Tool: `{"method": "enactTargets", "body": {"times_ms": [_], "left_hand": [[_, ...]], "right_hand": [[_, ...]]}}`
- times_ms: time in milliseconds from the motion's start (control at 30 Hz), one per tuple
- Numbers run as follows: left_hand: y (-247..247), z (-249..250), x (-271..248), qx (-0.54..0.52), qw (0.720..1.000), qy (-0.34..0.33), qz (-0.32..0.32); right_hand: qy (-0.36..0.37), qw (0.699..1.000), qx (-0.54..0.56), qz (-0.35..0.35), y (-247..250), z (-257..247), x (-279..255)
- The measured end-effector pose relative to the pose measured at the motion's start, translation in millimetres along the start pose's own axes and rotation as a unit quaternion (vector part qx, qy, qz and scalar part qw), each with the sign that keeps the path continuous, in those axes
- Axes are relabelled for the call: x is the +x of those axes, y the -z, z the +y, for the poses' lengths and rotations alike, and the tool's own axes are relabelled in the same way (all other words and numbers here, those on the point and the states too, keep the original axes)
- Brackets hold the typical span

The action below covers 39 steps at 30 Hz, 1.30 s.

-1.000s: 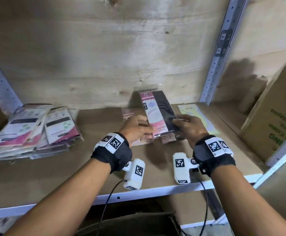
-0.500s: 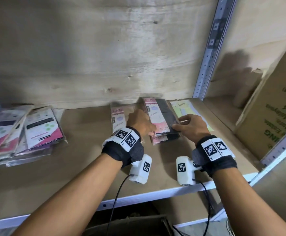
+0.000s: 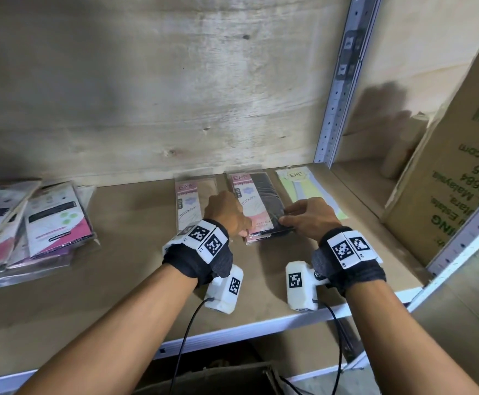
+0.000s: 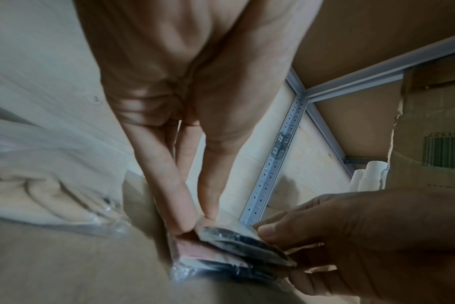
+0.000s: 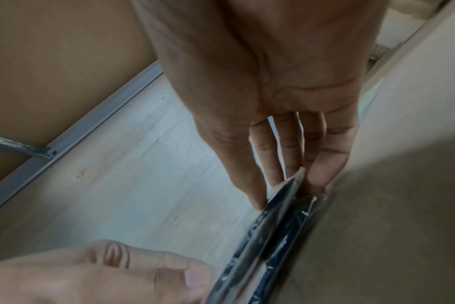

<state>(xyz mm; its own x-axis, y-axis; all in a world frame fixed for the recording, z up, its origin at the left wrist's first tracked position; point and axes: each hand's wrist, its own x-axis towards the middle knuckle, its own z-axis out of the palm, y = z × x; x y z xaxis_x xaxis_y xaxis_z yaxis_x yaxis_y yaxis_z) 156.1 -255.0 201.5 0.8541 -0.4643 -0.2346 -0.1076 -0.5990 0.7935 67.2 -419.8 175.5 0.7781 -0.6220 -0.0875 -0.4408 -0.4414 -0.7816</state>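
A black-and-pink packet (image 3: 258,199) in clear wrap lies on top of a small stack of like packets, mid-shelf. My left hand (image 3: 239,228) pinches its near left corner between thumb and fingers. My right hand (image 3: 288,220) pinches its near right corner. In the left wrist view the left fingertips (image 4: 187,224) close on the top packet (image 4: 237,236), which is lifted slightly off the stack below, and the right hand (image 4: 351,236) holds the other corner. The right wrist view shows the packet's edge (image 5: 281,197) caught between the right thumb and fingers.
A beige packet (image 3: 191,199) lies left of the stack and a yellow-green one (image 3: 301,182) right of it. A loose pile of pink-white packets (image 3: 33,223) sits far left. A cardboard box (image 3: 454,181) stands beyond the metal upright (image 3: 338,95). The plywood shelf (image 3: 118,280) ends at a white front edge.
Both hands have carried the black packet from a raised, tilted position down and back onto the stack. The beige packet to the left is now uncovered.
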Motion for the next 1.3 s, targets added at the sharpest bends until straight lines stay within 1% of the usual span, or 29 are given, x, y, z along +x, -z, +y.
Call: {"method": "enactTargets", "body": {"times_ms": [133, 233, 333, 433, 533, 633, 700, 767, 833, 900, 1067, 1200, 1300], "left_hand": [[1.8, -3.3, 1.5, 0.057, 0.998, -0.034, 0.017], [2.2, -5.3, 1.6, 0.07, 0.996, -0.046, 0.019], [1.6, -4.4, 1.0, 0.073, 0.996, -0.044, 0.018], [1.7, -3.0, 0.7, 0.057, 0.998, -0.019, 0.012], [5.4, -2.3, -1.4, 0.071, 0.997, -0.028, 0.021], [16.5, -5.4, -7.6, 0.073, 0.993, -0.073, 0.064], [29.6, -11.6, -12.4, 0.034, 0.989, -0.104, 0.101], [45.3, -22.3, -16.0, -0.005, 0.985, -0.111, 0.133], [61.7, -35.6, -21.1, -0.054, 0.981, -0.102, 0.157], [79.0, -49.2, -28.3, -0.105, 0.977, -0.084, 0.163], [129.1, -80.5, -52.8, -0.188, 0.967, -0.061, 0.162], [174.1, -114.7, -67.3, -0.149, 0.962, -0.05, 0.225], [209.7, -142.5, -72.3, -0.144, 0.959, -0.017, 0.244]], "right_hand": [[0.0, 1.0, 0.0, -0.002, 0.2, -0.1, -0.9], [-0.005, 1.0, 0.008, -0.004, -0.5, 0.3, -0.3], [-0.008, 1.0, 0.015, -0.004, -1.2, 1.4, 0.2], [-0.011, 1.0, 0.013, -0.008, -0.7, 0.4, -0.3], [-0.018, 1.0, 0.012, -0.004, 2.3, -3.4, -2.3], [-0.006, 0.999, -0.015, 0.032, 6.4, -12.0, -7.6], [0.011, 0.998, -0.02, 0.053, 8.4, -22.6, -12.8], [0.028, 0.998, -0.01, 0.063, 8.0, -34.2, -19.9], [0.05, 0.996, 0.016, 0.066, 4.2, -44.6, -28.2], [0.079, 0.995, 0.027, 0.052, -3.9, -53.2, -39.7], [0.121, 0.991, 0.038, -0.034, -41.4, -73.8, -71.0], [0.135, 0.984, 0.065, -0.097, -74.9, -96.6, -79.3], [0.136, 0.979, 0.077, -0.131, -107.7, -118.8, -79.6]]}}
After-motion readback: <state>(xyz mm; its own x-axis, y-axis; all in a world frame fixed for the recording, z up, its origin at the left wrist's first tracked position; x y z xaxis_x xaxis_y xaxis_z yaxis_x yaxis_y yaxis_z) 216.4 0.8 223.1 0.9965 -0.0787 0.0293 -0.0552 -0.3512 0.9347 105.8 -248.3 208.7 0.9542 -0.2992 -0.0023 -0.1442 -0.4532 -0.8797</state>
